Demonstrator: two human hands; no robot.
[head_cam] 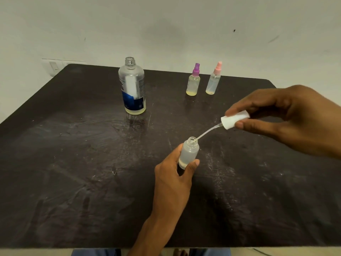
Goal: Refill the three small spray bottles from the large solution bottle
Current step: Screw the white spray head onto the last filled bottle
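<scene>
My left hand (171,180) grips a small clear spray bottle (189,153) with its neck open, tilted slightly above the table. A white spray cap (234,119) is pinched in my right hand (287,117), and its thin dip tube (206,133) reaches down into the bottle's mouth. The large solution bottle (132,86) stands uncapped at the back, with a little yellowish liquid at its bottom. To its right stand a purple-capped spray bottle (193,81) and a pink-capped spray bottle (214,79), both upright and capped.
The dark, scratched table (83,154) reaches back to a pale wall (166,24). A wall switch plate (55,66) sits behind the table's back left corner. The table's front edge runs along the bottom of the view.
</scene>
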